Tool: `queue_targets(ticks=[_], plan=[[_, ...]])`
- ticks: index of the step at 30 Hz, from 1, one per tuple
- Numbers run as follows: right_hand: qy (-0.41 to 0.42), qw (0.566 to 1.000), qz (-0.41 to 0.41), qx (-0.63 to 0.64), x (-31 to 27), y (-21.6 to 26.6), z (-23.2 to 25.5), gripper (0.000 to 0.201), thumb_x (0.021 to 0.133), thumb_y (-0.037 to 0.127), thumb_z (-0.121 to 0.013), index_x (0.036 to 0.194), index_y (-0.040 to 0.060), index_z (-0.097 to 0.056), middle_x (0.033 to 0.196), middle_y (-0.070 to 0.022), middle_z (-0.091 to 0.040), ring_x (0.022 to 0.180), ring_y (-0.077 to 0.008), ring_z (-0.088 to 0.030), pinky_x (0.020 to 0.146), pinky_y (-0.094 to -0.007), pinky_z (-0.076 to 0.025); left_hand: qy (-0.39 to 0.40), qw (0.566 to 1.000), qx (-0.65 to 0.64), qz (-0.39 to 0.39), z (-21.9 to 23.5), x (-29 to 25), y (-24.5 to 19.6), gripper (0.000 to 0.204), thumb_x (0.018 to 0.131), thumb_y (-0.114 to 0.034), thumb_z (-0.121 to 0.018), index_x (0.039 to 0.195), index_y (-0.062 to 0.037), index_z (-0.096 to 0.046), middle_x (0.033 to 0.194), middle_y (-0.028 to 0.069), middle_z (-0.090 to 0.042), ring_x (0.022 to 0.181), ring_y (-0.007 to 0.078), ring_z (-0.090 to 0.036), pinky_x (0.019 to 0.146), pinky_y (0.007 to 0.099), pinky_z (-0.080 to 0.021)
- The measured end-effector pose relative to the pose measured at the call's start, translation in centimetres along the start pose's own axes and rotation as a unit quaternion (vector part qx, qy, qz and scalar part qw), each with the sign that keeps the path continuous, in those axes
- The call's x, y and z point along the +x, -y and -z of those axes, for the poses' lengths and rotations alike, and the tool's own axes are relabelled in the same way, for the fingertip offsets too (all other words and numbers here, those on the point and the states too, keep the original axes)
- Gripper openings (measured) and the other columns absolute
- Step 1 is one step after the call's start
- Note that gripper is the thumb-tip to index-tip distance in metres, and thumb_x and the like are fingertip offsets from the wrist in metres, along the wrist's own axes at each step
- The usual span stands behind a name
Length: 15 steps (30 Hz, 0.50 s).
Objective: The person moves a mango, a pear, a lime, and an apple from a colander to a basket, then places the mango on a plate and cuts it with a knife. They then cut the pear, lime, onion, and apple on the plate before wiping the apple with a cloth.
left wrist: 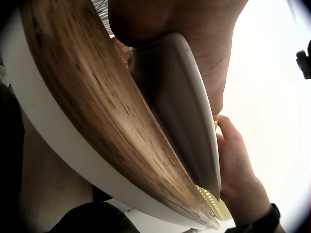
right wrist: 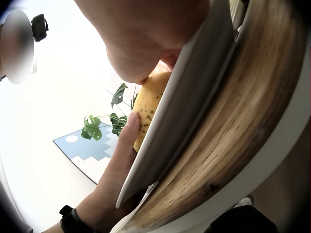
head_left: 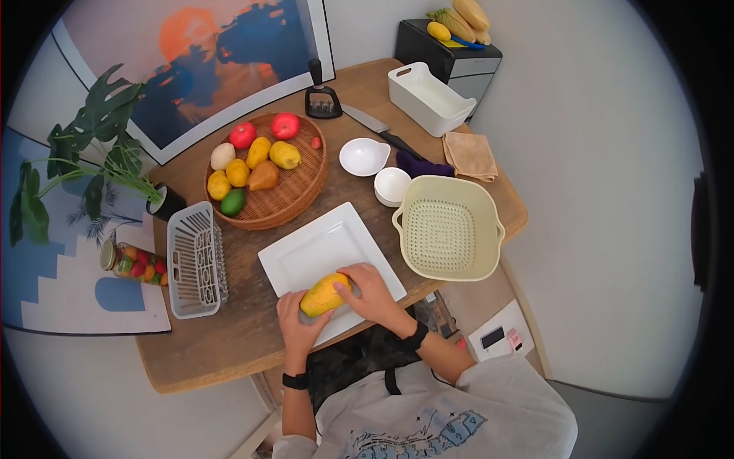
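Note:
Both hands hold a yellow papaya [head_left: 325, 295] with dark specks, low over the front half of a white square plate [head_left: 313, 249]. My left hand [head_left: 300, 320] grips its left end, thumb along the near side. On the right end, the fingers of my right hand [head_left: 371, 294] curl over the top. In the right wrist view the papaya [right wrist: 149, 104] shows its spotted side just above the plate's rim [right wrist: 160, 141]. From the left wrist, the plate's underside [left wrist: 177, 107] and my right hand [left wrist: 235, 162] show, the fruit mostly hidden behind the plate.
A wicker basket [head_left: 302, 187] of fruit stands behind the plate, a grey plastic basket [head_left: 174, 264] to its left. At right are a yellow colander [head_left: 489, 264], two white bowls [head_left: 364, 157], a knife [head_left: 367, 119], a folded cloth [head_left: 470, 155] and a white bin [head_left: 428, 99].

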State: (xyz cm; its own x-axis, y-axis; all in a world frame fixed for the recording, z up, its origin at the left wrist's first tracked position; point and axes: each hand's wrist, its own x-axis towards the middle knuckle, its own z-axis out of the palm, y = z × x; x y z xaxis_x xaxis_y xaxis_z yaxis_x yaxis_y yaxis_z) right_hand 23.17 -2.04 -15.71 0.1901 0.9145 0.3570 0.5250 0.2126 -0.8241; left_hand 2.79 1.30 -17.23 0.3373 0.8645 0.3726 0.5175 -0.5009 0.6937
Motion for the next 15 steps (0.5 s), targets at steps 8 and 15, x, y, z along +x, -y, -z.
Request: queue_targets(ticks=[8,15], plan=[[-0.002,1.0,0.0,0.002,0.07,0.1,0.0,0.032,0.092,0.026,-0.07,0.107,-0.0025,-0.066,0.097,-0.0181,-0.067,0.094,-0.0362,-0.062,0.088,-0.0441,-0.047,0.014,1.0,0.006,0.006,0.27,-0.09,-0.07,0.059,0.064,-0.019,-0.091,0.114,-0.0023,-0.064,0.116,0.0173,-0.062,0.113,0.0372,-0.055,0.1,0.0467,-0.043],[-0.005,1.0,-0.003,-0.002,-0.02,0.12,-0.13,0.032,0.092,0.026,-0.07,0.107,-0.0021,-0.067,0.096,-0.018,-0.068,0.093,-0.0364,-0.062,0.087,-0.0443,-0.048,-0.01,1.0,-0.004,-0.005,0.11,-0.13,-0.19,0.058,0.065,-0.023,-0.092,0.112,-0.0033,-0.065,0.109,0.0141,-0.064,0.109,0.0376,-0.055,0.099,0.0478,-0.042]])
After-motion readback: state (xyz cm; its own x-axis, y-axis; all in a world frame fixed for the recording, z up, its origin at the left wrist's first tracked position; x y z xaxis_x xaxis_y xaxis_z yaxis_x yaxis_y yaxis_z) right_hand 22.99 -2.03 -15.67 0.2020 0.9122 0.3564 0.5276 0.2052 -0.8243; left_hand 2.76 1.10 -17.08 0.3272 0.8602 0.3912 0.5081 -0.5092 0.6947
